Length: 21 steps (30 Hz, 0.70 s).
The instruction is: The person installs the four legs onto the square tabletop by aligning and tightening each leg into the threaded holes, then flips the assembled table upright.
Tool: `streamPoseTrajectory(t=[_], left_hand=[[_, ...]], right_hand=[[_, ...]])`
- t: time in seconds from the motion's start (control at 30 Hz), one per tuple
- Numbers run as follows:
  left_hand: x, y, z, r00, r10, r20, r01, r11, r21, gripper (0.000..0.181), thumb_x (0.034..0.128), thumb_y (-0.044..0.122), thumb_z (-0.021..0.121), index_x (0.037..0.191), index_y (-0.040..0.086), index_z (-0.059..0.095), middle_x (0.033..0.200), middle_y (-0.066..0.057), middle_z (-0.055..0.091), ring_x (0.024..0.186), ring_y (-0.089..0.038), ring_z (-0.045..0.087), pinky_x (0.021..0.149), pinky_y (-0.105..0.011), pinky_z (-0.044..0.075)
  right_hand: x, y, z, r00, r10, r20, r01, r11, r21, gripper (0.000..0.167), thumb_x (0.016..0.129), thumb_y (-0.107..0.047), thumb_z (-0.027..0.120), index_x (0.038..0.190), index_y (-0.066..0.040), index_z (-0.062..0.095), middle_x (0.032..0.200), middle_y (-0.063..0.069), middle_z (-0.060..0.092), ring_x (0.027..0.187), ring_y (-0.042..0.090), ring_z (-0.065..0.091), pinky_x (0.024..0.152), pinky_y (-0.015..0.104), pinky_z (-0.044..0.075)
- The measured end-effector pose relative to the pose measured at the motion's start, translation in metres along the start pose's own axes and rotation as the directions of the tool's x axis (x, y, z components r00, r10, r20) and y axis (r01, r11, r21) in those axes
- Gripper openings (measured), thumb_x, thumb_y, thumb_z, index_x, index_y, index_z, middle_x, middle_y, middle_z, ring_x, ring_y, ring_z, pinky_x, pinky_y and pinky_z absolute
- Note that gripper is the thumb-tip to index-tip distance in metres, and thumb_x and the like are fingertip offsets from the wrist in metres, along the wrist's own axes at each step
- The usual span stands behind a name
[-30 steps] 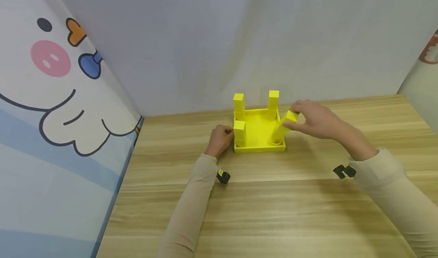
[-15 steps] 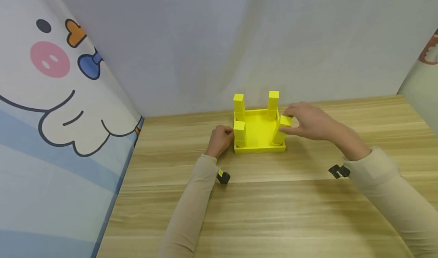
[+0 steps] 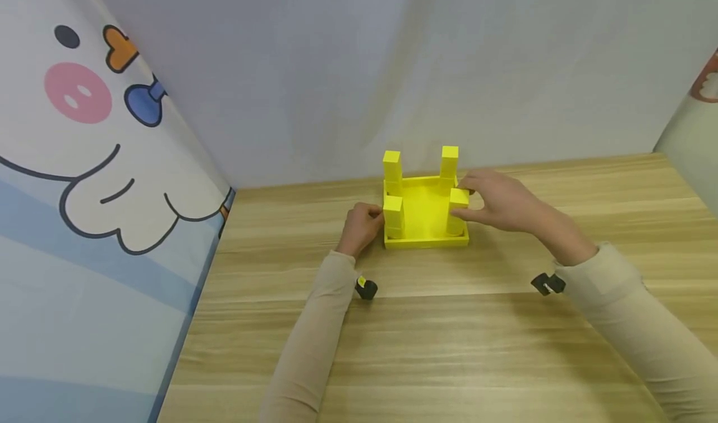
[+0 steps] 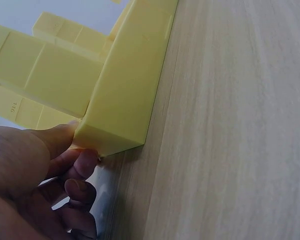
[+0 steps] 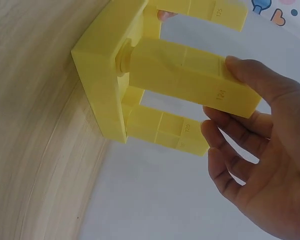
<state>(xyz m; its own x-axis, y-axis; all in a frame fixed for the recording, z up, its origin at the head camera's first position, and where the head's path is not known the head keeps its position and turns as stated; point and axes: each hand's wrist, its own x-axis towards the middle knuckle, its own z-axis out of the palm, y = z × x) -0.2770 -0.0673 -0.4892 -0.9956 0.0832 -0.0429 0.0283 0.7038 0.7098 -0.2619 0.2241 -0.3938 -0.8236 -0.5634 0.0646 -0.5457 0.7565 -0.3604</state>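
Observation:
A shallow square yellow tray [image 3: 426, 243] lies near the back of the table, with a square yellow post at each corner. My right hand [image 3: 502, 205] grips the upper end of the near right post [image 5: 190, 75], which is marked 124, between thumb and fingers. Below that post a round ribbed peg [image 5: 124, 56] shows in the gap above the tray floor. At the tray's left side my left hand [image 3: 360, 227] pinches its wall, close to the near left post [image 3: 394, 217]. The left thumb [image 4: 60, 137] presses against a tray corner in the left wrist view.
Two more posts rise at the back, the far left post [image 3: 392, 171] and the far right post [image 3: 449, 164]. Behind the wooden table [image 3: 437, 348] hangs a pale grey backdrop [image 3: 314, 86]. A cartoon-printed panel [image 3: 95, 192] borders the left side.
The near right post, tilted outward to the right a second ago, has swung leftward to nearly upright in my right hand. My left hand has stayed at the tray's left side.

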Motion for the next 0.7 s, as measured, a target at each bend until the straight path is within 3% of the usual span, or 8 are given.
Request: streamPoseTrajectory(t=[0.27, 0.47, 0.7], left_hand=[[0.000, 0.000, 0.000, 1.000, -0.010, -0.004, 0.010, 1.000, 0.000, 0.021, 0.0995, 0.016, 0.062, 0.089, 0.007, 0.077, 0.080, -0.006, 0.066, 0.069, -0.015, 0.048, 0.066, -0.024, 0.038], [-0.001, 0.000, -0.001, 1.000, -0.008, -0.005, 0.008, 1.000, -0.005, 0.022, 0.1003, 0.018, 0.062, 0.093, 0.008, 0.079, 0.086, -0.009, 0.072, 0.070, -0.016, 0.049, 0.067, -0.025, 0.039], [-0.001, 0.000, -0.001, 1.000, 0.003, -0.002, -0.003, 1.000, 0.004, 0.024, 0.1007, 0.017, 0.061, 0.083, 0.007, 0.073, 0.074, -0.004, 0.061, 0.067, -0.015, 0.047, 0.064, -0.024, 0.036]], right_hand=[[-0.002, -0.003, 0.002, 0.998, 0.053, -0.016, -0.054, 0.998, -0.033, 0.056, 0.092, -0.037, 0.073, 0.128, 0.005, 0.063, 0.134, 0.024, 0.064, 0.126, 0.043, 0.060, 0.105, 0.058, 0.049], [-0.004, -0.007, 0.011, 0.989, 0.096, -0.108, -0.103, 0.993, -0.061, 0.054, 0.090, -0.039, 0.073, 0.123, 0.003, 0.067, 0.127, 0.021, 0.069, 0.117, 0.040, 0.064, 0.096, 0.056, 0.054], [-0.004, -0.010, 0.021, 0.972, 0.139, -0.190, -0.154, 0.986, -0.065, 0.051, 0.087, -0.041, 0.073, 0.115, 0.001, 0.070, 0.117, 0.019, 0.072, 0.111, 0.038, 0.065, 0.091, 0.053, 0.055]])
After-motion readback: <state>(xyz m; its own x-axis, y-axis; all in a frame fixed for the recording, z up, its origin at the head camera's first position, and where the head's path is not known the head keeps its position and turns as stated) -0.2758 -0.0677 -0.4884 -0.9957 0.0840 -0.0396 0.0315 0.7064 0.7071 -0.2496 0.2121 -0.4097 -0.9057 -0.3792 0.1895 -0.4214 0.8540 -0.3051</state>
